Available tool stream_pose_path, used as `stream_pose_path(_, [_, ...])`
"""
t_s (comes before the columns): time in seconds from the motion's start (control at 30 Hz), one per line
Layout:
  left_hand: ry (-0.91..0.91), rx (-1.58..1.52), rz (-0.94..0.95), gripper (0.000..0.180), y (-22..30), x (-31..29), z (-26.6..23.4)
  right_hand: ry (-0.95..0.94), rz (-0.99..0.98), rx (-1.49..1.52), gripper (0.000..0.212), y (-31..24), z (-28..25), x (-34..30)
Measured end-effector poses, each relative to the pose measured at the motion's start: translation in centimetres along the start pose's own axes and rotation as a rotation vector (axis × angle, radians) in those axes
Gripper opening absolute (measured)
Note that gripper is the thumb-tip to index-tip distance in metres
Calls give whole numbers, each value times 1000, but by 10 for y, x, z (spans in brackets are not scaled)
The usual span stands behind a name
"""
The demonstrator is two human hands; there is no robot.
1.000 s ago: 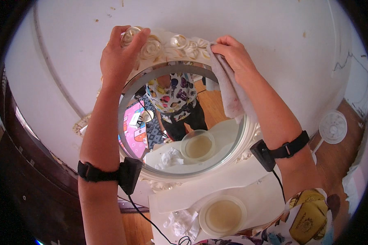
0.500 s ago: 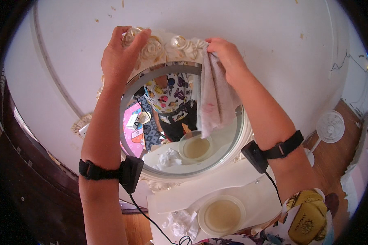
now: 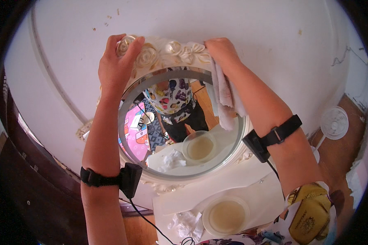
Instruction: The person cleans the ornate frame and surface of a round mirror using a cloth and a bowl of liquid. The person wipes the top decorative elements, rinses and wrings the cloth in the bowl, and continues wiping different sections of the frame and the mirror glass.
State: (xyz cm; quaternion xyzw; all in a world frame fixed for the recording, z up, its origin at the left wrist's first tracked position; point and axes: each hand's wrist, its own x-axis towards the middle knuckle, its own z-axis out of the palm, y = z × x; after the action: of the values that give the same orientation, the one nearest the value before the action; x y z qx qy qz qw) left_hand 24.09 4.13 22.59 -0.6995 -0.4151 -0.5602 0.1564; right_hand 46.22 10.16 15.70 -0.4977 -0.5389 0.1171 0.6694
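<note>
Head view shows your left hand (image 3: pixel 117 67) clamped on the ornate frame (image 3: pixel 163 51) to steady the round mirror (image 3: pixel 180 126) against the wall, while your right hand (image 3: pixel 221 52) presses a white cloth (image 3: pixel 225 96) onto the frame's top.

white wall (image 3: pixel 253 24), wooden floor (image 3: pixel 347 134), white fan (image 3: pixel 334 122), daylight.

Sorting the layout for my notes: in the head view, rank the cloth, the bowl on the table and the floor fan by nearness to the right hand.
From the right hand:
1. Cloth, under its fingers, draped over the mirror.
2. Bowl, low on the white table.
3. Fan, far right, on the floor.
</note>
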Motion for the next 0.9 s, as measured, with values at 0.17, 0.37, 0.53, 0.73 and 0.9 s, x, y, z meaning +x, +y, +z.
stream_pose_path(0.17, [-1, 39, -4, 45, 2, -2, -1, -69, -120, -307, 25, 59, -17, -10])
stream_pose_path(0.37, [6, 52, 11, 57, -8, -5, 9, 71, 24, -305, 25, 163, -43, -36])
stream_pose_path(0.53, [-9, 254, 72, 50, -3, -4, 4, 239, 76, -529, 20, 109, -59, -75])
stream_pose_path(0.73, [282, 236, 439, 39, -7, -79, 21, 377, -403, -223, 22, 36, -28, -41])
stream_pose_path(0.9, [49, 3, 199, 37, -6, -176, 20, 440, -242, -223, 26, 52, 5, -69])
